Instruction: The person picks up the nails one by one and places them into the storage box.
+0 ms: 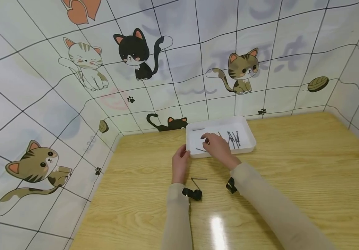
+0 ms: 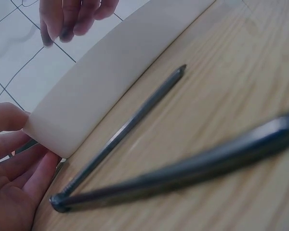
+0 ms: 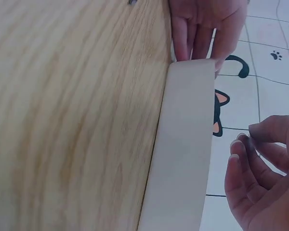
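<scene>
A white plastic tray [image 1: 248, 147] stands on the table near the back wall. At its front left corner, my left hand [image 1: 180, 163] grips the wall between thumb and fingers. My right hand [image 1: 216, 146] hovers over the tray with loosely bent fingers; in the right wrist view, the thumb and forefinger [image 3: 260, 137] are close together with nothing visible between them. Several dark nails [image 1: 233, 139] lie in the tray's right part, and another nail [image 1: 200, 149] lies near its front left. On the table, two nails [image 2: 127, 126] form a V, heads together.
A small pale bar [image 1: 198, 129] lies at the tray's back left. The wooden table [image 1: 135, 208] meets cat-printed wall sheets [image 1: 185, 100] at the back and left. Black camera straps [image 1: 195, 193] sit on both wrists, the left one close by the two loose nails.
</scene>
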A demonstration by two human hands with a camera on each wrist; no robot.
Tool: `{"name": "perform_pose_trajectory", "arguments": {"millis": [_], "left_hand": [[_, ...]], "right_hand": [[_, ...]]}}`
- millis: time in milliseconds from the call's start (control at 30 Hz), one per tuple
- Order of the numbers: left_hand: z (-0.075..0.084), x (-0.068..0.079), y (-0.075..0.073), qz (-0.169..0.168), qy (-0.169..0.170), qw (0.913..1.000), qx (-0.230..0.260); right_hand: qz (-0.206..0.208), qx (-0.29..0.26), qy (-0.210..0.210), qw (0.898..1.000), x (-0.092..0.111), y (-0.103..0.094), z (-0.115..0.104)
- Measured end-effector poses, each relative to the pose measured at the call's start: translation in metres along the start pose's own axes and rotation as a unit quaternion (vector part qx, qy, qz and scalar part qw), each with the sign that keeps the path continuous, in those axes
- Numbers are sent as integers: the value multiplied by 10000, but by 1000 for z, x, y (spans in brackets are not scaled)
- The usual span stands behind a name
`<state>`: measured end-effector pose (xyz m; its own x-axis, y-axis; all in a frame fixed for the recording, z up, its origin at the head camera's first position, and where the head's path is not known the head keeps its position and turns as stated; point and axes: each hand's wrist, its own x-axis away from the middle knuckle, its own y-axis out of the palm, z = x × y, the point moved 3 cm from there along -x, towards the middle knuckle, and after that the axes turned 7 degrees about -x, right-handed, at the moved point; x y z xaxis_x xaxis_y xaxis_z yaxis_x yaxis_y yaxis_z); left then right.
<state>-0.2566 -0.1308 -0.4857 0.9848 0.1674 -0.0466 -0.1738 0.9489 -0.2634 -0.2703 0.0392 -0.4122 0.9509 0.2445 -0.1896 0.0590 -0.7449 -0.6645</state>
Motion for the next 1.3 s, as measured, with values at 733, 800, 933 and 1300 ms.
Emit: {"name": "perform_pose_trajectory", "arguments": {"millis": [733, 800, 933, 1300], "left_hand": [[-1, -2, 0, 26, -144, 9999, -9], [0, -2, 0, 29, -163, 9999, -30], [-1, -2, 0, 71, -125, 9999, -20], [7, 3, -2, -29, -74, 10000, -35]], "right_hand": [[305, -1010, 31, 9944, 48, 6, 13], [280, -1078, 58, 9938, 49, 8, 14], [243, -1226, 111, 9921, 50, 11, 15], [-387, -1209, 291, 9915, 52, 24, 11]]}}
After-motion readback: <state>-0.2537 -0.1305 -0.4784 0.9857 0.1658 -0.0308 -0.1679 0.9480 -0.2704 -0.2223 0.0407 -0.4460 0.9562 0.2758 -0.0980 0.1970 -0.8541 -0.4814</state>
